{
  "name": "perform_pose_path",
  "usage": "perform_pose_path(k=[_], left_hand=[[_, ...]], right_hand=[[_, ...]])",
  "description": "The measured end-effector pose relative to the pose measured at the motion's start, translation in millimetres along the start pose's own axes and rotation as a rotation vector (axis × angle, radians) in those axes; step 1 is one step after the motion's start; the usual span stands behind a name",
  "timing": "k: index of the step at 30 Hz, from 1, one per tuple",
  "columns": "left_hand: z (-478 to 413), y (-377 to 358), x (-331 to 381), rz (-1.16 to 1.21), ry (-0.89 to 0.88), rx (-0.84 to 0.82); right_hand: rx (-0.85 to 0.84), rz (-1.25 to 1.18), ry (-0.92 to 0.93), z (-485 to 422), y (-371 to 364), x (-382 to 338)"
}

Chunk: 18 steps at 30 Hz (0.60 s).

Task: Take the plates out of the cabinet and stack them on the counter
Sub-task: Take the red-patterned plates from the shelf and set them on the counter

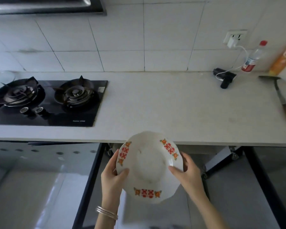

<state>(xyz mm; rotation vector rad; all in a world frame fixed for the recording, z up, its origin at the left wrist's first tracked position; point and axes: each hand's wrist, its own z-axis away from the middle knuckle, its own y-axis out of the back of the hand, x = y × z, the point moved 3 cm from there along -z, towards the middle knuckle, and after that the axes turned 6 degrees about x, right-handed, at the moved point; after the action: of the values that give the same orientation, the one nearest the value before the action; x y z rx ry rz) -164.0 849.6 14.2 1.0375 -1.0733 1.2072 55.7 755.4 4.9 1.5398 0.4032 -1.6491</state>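
A white plate [149, 166] with a scalloped rim and red-and-orange motifs is held in the air just in front of the counter's front edge, above the open cabinet [224, 187]. My left hand [113, 176] grips its left rim, thumb on top. My right hand [186, 174] grips the right rim the same way. The plate's far edge overlaps the pale counter [163, 103]. No other plates show on the counter, and the cabinet's inside is dim and blurred.
A black two-burner gas hob [45, 101] fills the counter's left. At the back right are a black device [224, 78] on a white charging cable, a red-capped bottle [253, 58] and an orange pack [282, 60]. A cleaver [281, 96] lies at the far right. Black-framed cabinet doors [89, 182] flank the opening.
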Motion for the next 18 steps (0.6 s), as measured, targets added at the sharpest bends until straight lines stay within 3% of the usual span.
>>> perform_pose_path(k=[5,13,18], left_hand=[[8,-3,34,0.074,-0.082,0.017],[28,0,34,0.269,0.001,0.093],[52,10,29,0.284,0.034,0.232]], right_hand=[[-0.022,-0.020,0.082,-6,8,-36],[-0.107,0.000,0.147,-18,7,-46],[-0.222,0.029,0.180,-19,-5,-46]])
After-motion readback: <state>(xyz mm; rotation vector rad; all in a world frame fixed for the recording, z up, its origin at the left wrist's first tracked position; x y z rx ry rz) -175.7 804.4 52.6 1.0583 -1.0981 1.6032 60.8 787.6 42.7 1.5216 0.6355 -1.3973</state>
